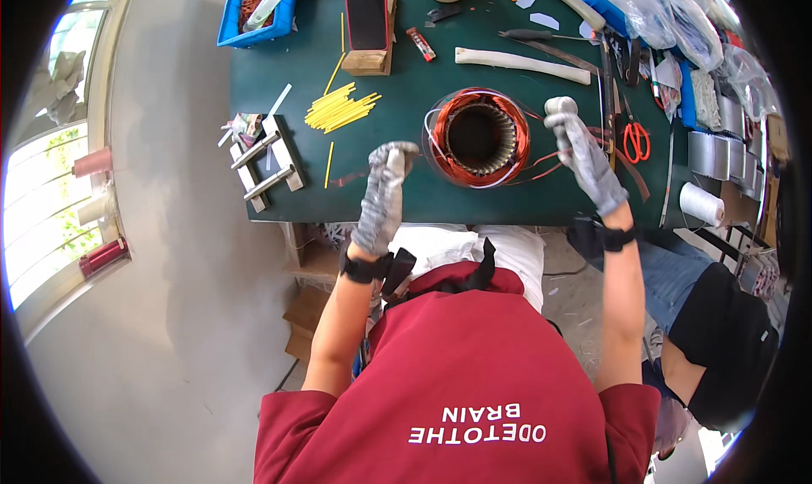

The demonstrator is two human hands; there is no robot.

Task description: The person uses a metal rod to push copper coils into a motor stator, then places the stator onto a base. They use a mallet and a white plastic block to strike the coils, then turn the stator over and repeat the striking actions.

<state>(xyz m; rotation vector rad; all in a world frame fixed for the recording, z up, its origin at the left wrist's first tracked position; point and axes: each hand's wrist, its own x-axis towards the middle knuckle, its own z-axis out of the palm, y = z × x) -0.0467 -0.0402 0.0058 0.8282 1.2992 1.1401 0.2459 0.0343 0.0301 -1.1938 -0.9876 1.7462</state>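
A motor stator (pixel 476 137) with copper windings and a dark round bore stands on the green table in front of me. My left hand (pixel 387 188), in a grey-white glove, is closed just left of it, apart from the windings. Whatever its fingers may hold is hidden. On the stator's right, my gloved right hand (pixel 584 154) is also closed, with a pale rounded shape at its fingertips that I cannot make out. Thin copper leads (pixel 545 164) run from the stator toward this hand.
Yellow sleeves (pixel 340 108) lie in a pile near a phone (pixel 366 14) on a wooden stand. Left is a metal frame (pixel 266 162); right are orange-handled scissors (pixel 634 141) and a white thread spool (pixel 701 204). A blue bin (pixel 258 35) stands far left. Another person (pixel 719 332) is at right.
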